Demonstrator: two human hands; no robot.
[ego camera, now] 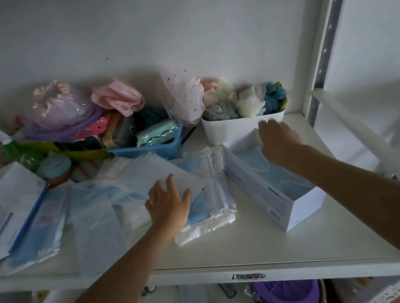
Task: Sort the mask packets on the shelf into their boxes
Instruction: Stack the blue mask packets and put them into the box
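On the white shelf (236, 251) a spread of mask packets (94, 222) lies across the left and middle, overlapping one another — clear wrappers with pale blue masks inside; a flat white box (0, 211) with blue print lies at the far left, partly on top of them. The left hand (168, 204) rests palm down, fingers spread wide, on a white packet (160, 176) that lies over a stack of blue packets (206, 197); it grips nothing, only presses flat. To the right, apart from that stack, stands an open white box (266, 193), long and narrow, set at a slant to the shelf edge; blue masks (276, 173) lie inside it. The right hand (278, 138) is over the far end of this box, fingers bent downward toward its back wall and the masks; whether it pinches a packet or only touches the box I cannot tell, since the palm hides the fingertips.

Behind, against the wall, a blue basket (151, 150) holds folded cloth and pink and teal things; just beside it to the right a white tub (229, 128) is heaped with soft pale and blue bundles, touching the far flap of the open box; a green bottle (16, 153) leans at the left rear; a purple bowl (286, 295) shows on the lower shelf.
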